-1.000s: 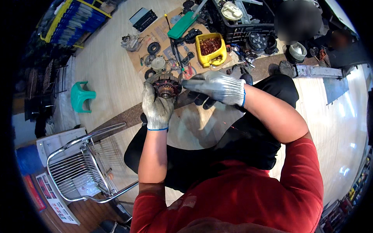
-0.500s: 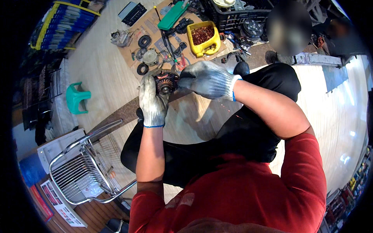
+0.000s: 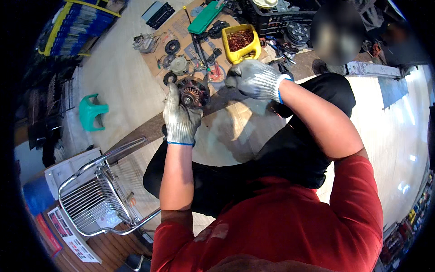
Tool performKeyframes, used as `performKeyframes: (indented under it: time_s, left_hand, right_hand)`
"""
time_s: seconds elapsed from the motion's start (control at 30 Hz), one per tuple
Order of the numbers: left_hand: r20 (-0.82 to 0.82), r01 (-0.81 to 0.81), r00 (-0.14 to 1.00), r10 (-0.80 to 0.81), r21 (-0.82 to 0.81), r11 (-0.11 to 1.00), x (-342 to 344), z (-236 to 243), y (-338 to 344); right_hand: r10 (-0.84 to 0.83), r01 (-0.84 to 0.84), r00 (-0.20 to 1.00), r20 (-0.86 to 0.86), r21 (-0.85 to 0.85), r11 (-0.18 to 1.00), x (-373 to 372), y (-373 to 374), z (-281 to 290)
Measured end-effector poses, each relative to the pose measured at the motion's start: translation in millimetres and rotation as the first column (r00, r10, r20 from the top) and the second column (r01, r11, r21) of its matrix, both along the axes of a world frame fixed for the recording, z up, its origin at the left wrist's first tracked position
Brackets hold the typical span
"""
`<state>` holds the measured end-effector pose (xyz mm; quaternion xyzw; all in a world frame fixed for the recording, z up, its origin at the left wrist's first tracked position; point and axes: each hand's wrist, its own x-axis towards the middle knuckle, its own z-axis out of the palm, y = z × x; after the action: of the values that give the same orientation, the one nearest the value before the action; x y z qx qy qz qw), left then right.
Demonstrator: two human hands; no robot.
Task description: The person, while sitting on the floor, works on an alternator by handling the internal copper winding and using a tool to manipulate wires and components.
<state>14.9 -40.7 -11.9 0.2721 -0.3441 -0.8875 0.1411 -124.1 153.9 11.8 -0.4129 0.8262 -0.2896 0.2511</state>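
Red cloth is being worn by the person in the shirt, and black trousers are being seen over the bent legs beyond it. Past the legs, a round dark part with copper windings is being gripped in the gloved left hand, the thumb being laid along its left edge. No long outline is being shown by the part; its hub end is being turned toward the wearer, so its axis is seemingly being aimed back at the body. To its right, clearly apart, the gloved right hand is being held with fingers curled in; whether anything is being enclosed cannot be told. From that hand, the part is being held leftward and slightly nearer the body. Just past the right hand, copper-coloured scraps are being contained in a cut-open yellow jug. Farther off, a green case is being supported on cardboard.
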Motion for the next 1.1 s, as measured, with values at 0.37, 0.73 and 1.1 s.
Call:
performKeyframes:
  time_s: [0.37,0.73,1.1]
  left_hand:
    - [0.034,-0.175,0.985,0.172,0.167,0.970,0,20,-2]
    - [0.027,-0.088,0.996,0.085,0.177,0.980,0,-2,2]
    - [-0.007,-0.089,0.996,0.093,0.241,0.967,-4,-1,-2]
  right_hand:
    - [0.370,-0.369,0.929,-0.020,0.024,0.929,0,4,-8]
    - [0.205,-0.204,0.977,0.056,-0.022,0.979,9,-17,3]
    - [0.174,-0.173,0.985,-0.016,-0.234,0.957,13,-10,-7]
